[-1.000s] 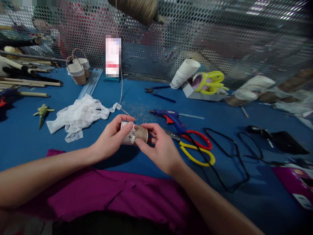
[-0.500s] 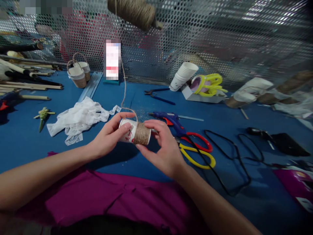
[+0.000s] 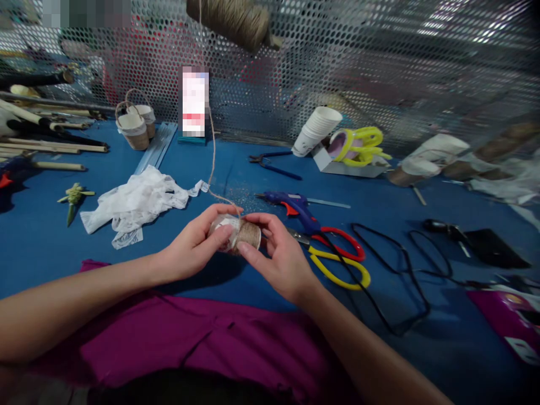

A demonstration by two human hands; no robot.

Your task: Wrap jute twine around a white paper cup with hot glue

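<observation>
Both hands hold a small white paper cup (image 3: 230, 232) lying on its side above the blue table (image 3: 50, 242). Brown twine is wound round its narrow end. My left hand (image 3: 196, 244) wraps the cup's open end, fingers closed on it. My right hand (image 3: 276, 256) grips the twine-covered end with thumb and fingers. A strand of twine (image 3: 212, 163) runs from the cup up to a hanging twine spool (image 3: 234, 19) at the top.
To the right lie a blue glue gun (image 3: 295, 203), red and yellow scissors (image 3: 337, 256) and a black cable (image 3: 396, 275). White lace (image 3: 135, 202) lies to the left, twine-wrapped cup baskets (image 3: 135, 126) behind it, stacked cups (image 3: 318, 129) by the mesh wall (image 3: 379, 67). Purple cloth (image 3: 189, 337) covers my lap.
The cup has been turned in my hands and lowered slightly. My left fingers now cover more of its white part, and the twine strand hangs straighter.
</observation>
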